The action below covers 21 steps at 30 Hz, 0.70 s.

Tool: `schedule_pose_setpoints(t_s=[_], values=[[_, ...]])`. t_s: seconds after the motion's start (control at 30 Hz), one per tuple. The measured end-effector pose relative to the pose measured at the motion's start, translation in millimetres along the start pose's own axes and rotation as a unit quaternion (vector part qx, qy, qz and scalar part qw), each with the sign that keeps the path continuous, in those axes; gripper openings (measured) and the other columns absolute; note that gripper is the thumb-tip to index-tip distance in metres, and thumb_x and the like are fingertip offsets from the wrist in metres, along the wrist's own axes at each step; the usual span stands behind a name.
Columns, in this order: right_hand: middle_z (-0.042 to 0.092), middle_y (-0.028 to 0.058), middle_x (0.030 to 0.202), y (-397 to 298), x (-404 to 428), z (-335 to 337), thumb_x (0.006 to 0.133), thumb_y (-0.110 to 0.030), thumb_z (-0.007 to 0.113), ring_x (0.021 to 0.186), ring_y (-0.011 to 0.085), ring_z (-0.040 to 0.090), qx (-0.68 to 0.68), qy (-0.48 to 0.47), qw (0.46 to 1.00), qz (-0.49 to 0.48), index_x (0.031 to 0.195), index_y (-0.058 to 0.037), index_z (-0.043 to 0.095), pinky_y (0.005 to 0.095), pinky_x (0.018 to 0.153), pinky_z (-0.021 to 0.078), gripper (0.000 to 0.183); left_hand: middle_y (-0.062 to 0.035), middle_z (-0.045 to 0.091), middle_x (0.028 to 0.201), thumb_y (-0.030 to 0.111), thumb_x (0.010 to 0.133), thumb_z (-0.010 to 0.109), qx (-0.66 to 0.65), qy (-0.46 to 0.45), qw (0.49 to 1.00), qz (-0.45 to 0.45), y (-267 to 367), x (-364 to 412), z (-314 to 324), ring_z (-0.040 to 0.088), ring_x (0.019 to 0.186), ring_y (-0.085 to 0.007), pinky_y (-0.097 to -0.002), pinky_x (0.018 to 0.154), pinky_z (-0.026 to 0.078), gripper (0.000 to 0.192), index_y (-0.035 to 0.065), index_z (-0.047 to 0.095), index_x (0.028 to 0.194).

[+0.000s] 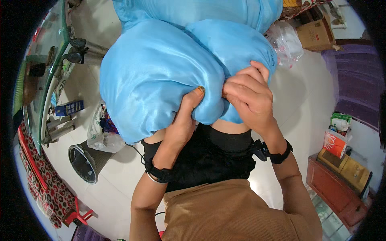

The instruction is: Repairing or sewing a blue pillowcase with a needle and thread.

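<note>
A bulky, shiny light-blue quilt or padded cloth (150,66) lies bunched over my lap and reaches past the top of the view. My left hand (185,113) grips a fold near its lower edge, thumb pressed on top and the other fingers hidden underneath. Close beside it, my right hand (251,93) has its fingers curled and pinches the cloth along a deep crease. Whether something small sits between those right fingertips cannot be seen. Both wrists wear black straps.
On the left are a glass-topped table (57,60), a plastic bag of things (104,135) and a dark waste bin (87,162) on the tiled floor. A cardboard box (315,34) and clear plastic bag (285,42) lie upper right. A reddish-brown cabinet (334,191) stands lower right.
</note>
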State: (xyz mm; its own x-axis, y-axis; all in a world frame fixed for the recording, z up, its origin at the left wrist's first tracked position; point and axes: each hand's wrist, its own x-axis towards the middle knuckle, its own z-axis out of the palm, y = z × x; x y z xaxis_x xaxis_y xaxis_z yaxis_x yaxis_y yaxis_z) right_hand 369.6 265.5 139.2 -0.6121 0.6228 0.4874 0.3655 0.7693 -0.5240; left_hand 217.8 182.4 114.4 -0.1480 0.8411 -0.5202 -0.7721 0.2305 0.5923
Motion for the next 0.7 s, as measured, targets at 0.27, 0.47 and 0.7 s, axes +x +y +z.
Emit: schedule_pose_setpoints(t_s=[0.27, 0.47, 0.7], values=[[0.059, 0.0024, 0.077, -6.3, 4.7, -2.5, 0.07, -0.006, 0.071, 0.075, 0.0199, 0.055, -0.01, -0.014, 1.0, -0.005, 0.081, -0.0056, 0.064, 0.0397, 0.093, 0.0313, 0.013, -0.0101, 0.064, 0.101, 0.017, 0.086, 0.064, 0.103, -0.007, 0.993, 0.057, -6.2, 3.4, -7.5, 0.06, 0.092, -0.0154, -0.0277, 0.083, 0.048, 0.027, -0.0045, 0.064, 0.103], [0.061, -0.0003, 0.078, -4.5, -1.6, 0.1, 0.07, -0.008, 0.07, 0.075, 0.0155, 0.056, -0.018, -0.011, 1.0, 0.017, 0.079, -0.01, 0.066, 0.0374, 0.098, 0.0277, 0.01, -0.0105, 0.064, 0.104, 0.017, 0.088, 0.063, 0.086, -0.018, 0.995, 0.057, -16.2, 2.2, -6.5, 0.06, 0.096, -0.0153, -0.0273, 0.086, 0.047, 0.028, -0.0047, 0.063, 0.106], [0.062, 0.0007, 0.084, -18.8, -6.4, -11.8, 0.07, -0.008, 0.072, 0.083, 0.0175, 0.058, 0.05, -0.018, 0.991, 0.119, 0.079, -0.0092, 0.064, 0.0387, 0.102, 0.0266, 0.012, -0.0108, 0.064, 0.105, 0.017, 0.09, 0.06, 0.133, -0.018, 0.985, 0.109, -24.0, 1.3, -0.9, 0.059, 0.097, -0.0166, -0.0282, 0.088, 0.045, 0.028, -0.0054, 0.063, 0.107]])
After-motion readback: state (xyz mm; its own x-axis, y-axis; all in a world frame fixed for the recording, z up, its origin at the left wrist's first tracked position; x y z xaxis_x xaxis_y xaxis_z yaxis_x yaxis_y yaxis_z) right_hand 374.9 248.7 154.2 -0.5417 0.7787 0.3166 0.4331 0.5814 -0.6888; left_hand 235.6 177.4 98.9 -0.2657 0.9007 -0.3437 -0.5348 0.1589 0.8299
